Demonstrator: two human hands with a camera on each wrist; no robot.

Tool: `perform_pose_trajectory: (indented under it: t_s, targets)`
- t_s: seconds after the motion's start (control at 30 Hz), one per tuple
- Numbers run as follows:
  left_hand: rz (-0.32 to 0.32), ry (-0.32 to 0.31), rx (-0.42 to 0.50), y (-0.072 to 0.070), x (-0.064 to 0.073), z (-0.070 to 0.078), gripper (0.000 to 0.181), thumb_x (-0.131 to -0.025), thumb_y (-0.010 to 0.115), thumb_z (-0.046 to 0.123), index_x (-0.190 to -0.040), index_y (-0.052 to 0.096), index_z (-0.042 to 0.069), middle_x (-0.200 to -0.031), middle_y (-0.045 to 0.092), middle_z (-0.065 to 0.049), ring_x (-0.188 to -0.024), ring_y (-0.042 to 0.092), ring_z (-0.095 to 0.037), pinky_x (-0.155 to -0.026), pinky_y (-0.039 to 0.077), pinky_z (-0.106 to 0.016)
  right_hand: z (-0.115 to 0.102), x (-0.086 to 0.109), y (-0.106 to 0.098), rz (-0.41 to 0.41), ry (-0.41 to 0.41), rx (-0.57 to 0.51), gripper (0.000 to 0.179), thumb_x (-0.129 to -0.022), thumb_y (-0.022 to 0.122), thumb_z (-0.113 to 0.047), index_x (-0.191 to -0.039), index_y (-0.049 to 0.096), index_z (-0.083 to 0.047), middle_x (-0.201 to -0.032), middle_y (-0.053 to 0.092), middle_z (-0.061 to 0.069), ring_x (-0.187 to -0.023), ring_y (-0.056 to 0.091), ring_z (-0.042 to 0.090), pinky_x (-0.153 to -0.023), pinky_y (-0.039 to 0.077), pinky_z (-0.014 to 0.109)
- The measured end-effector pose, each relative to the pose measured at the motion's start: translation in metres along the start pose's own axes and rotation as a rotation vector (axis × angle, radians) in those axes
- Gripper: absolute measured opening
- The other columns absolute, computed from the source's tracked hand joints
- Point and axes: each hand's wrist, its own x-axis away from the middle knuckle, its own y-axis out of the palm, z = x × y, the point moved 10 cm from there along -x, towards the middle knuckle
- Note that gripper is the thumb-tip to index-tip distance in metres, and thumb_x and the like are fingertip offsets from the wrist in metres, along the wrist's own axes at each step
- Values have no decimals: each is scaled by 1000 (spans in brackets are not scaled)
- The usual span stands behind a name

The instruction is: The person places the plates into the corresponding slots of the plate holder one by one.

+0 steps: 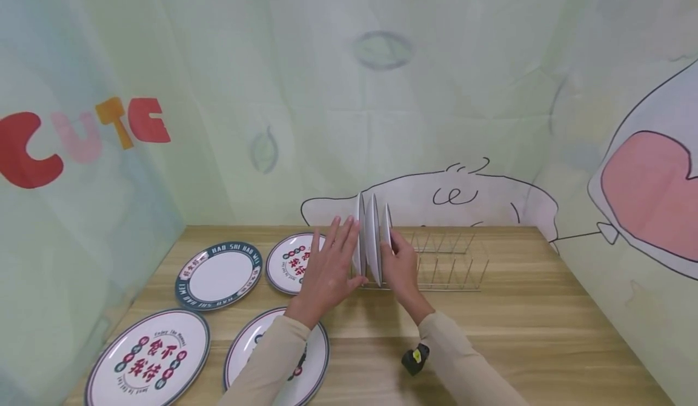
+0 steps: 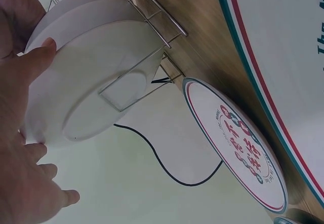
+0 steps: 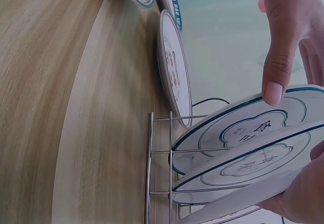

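Observation:
Three white plates stand upright side by side at the left end of a wire dish rack (image 1: 452, 289). My left hand (image 1: 329, 266), fingers straight, lies along the outer side of the leftmost plate (image 2: 101, 77). Its thumb (image 3: 277, 70) touches that plate's rim. The middle plate (image 1: 373, 242) leans close beside it. With my right hand (image 1: 400, 266) I grip the third plate (image 1: 387, 221) by its near edge. Seen from the right wrist, the two left plates show dark green rims and printed centres; part of my right hand (image 3: 301, 193) is cut off there.
On the wooden table (image 1: 523, 333), several printed plates lie flat at the left, including a teal-rimmed plate (image 1: 218, 276) and a large plate (image 1: 147, 360) nearest the front. A small black object (image 1: 415, 359) with a yellow mark shows beside my right sleeve. A printed curtain (image 1: 327, 91) hangs behind.

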Motion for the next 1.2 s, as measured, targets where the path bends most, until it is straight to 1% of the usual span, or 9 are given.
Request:
perform_pose_trajectory:
  t_s: [0.27,0.4,0.53,0.63,0.77,0.9,1.0,1.1,1.2]
  targets:
    - [-7,-2,-4,4,2,2,117,-69,88,50,-158,25,9,-164,31,-11,-153,24,-33,-121,22,-62,5,1,0,-53,18,7,38,-98,53,-9,-135,59,-1,-133,63,23,-120,64,39,-97,55,51]
    - [0,4,-10,4,2,4,117,-69,88,50,-158,25,9,-164,31,-12,-153,25,-34,-120,24,-62,8,-1,-8,-114,27,57,41,-102,53,-19,-140,56,-3,-136,62,21,-123,62,38,-100,54,49]
    - [-5,11,0,4,1,6,118,-69,89,49,-158,24,9,-164,29,-12,-153,25,-34,-121,22,-62,6,-5,-36,-178,-17,99,45,-105,49,-29,-143,52,-5,-141,59,17,-128,59,36,-105,50,47]
    - [-6,17,1,2,-1,7,118,-68,89,49,-158,24,9,-164,30,-12,-153,25,-34,-121,22,-62,4,-11,-72,-209,-100,141,48,-107,42,-33,-144,49,-3,-144,56,18,-133,54,37,-111,44,48]
    - [-28,10,9,2,-3,7,118,-69,88,48,-159,22,9,-165,28,-11,-154,21,-33,-122,19,-61,10,-20,-123,-224,-247,344,50,-109,36,-30,-148,44,0,-152,46,23,-141,43,43,-116,34,57]
    - [-56,-6,16,1,-4,4,117,-71,87,48,-159,21,9,-166,23,-10,-155,18,-32,-124,15,-59,27,-29,-154,-255,-384,602,51,-108,40,-23,-149,39,6,-156,36,29,-146,31,49,-116,26,64]
    - [-71,-18,9,0,-4,2,116,-72,86,49,-159,21,9,-167,23,-10,-155,17,-31,-124,14,-58,46,-32,-161,-317,-427,747,54,-106,44,-23,-146,38,13,-154,35,33,-145,29,52,-114,24,67]
    - [-82,-32,23,-1,-2,-1,114,-74,86,47,-160,21,10,-167,23,-10,-156,16,-31,-125,13,-57,63,-31,-164,-378,-419,863,58,-106,46,-26,-147,37,13,-155,34,34,-145,28,51,-115,22,67]
    - [-76,-42,45,-3,3,-3,111,-75,85,46,-159,23,10,-166,25,-11,-155,19,-33,-124,15,-58,76,-30,-165,-415,-400,940,61,-105,47,-31,-148,35,11,-157,31,32,-147,26,49,-118,20,65]
